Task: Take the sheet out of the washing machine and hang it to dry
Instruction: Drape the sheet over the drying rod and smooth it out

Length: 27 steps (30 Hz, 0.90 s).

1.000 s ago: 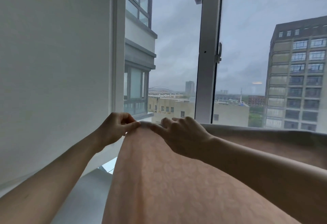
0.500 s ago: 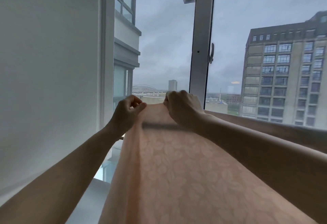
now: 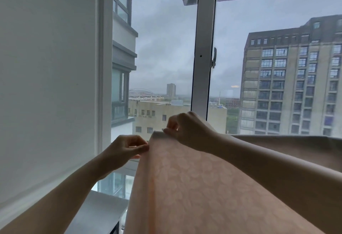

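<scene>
A pale pink sheet [image 3: 194,187] with a faint leaf pattern hangs stretched in front of me, its top edge running off to the right in front of the window. My left hand [image 3: 125,148] pinches the sheet's left edge just below the top corner. My right hand [image 3: 187,126] pinches the top fold at that corner, a little higher and to the right of the left hand. Whatever the sheet hangs over is hidden under the cloth.
A white wall [image 3: 46,85] fills the left side. A window with a white frame post [image 3: 203,48] and a handle [image 3: 214,58] stands right behind the sheet. A grey sill [image 3: 100,209] lies below left. Buildings show outside.
My left hand has dropped a little and slid down the sheet's left edge. My right hand stays at the top corner. The two hands are now further apart.
</scene>
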Tool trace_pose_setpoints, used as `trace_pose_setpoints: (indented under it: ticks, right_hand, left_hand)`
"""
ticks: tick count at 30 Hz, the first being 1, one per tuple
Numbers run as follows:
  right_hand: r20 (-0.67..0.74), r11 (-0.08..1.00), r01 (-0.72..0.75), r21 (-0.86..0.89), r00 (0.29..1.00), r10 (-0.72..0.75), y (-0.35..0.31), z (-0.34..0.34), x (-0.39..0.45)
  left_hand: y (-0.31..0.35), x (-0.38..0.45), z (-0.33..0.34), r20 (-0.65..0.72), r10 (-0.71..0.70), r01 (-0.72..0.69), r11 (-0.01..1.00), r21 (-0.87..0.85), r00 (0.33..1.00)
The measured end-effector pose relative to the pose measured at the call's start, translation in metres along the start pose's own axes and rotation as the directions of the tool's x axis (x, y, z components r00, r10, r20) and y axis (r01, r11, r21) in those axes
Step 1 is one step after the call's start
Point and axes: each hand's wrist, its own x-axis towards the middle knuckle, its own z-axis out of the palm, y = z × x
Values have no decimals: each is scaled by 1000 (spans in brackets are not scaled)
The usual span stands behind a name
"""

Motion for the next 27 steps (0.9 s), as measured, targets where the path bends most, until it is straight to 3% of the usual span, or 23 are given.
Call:
trace_pose_setpoints:
  ticks: [3,7,9,14,17,20,27]
  right_hand:
    - [-36,999,-31,-37,999,30,-7,1,0]
    - [-130,989,-149,-7,981,147,-16,1,6]
    - [-119,987,-160,-35,981,154,-21,3,6]
    - [-65,982,-74,-176,996,63,-31,8,-10]
    - [-88,971,-5,-238,996,-17,-37,12,-18]
    - [-82,981,-15,-195,997,-1,-43,14,-23]
    - [-54,953,52,-298,996,-71,-59,10,-44]
  left_hand:
    - [4,1,2,-188,71,-61,996,59,980]
    - [13,-1,9,-475,190,-137,980,144,860]
    - [11,-1,10,-459,177,-118,981,156,870]
    - [-7,-11,23,-256,154,-112,979,172,954]
    - [-9,-17,30,-236,150,-115,981,156,960]
    - [-9,-23,32,-223,139,-100,980,174,965]
    - [-16,-55,22,-199,121,-29,911,412,972]
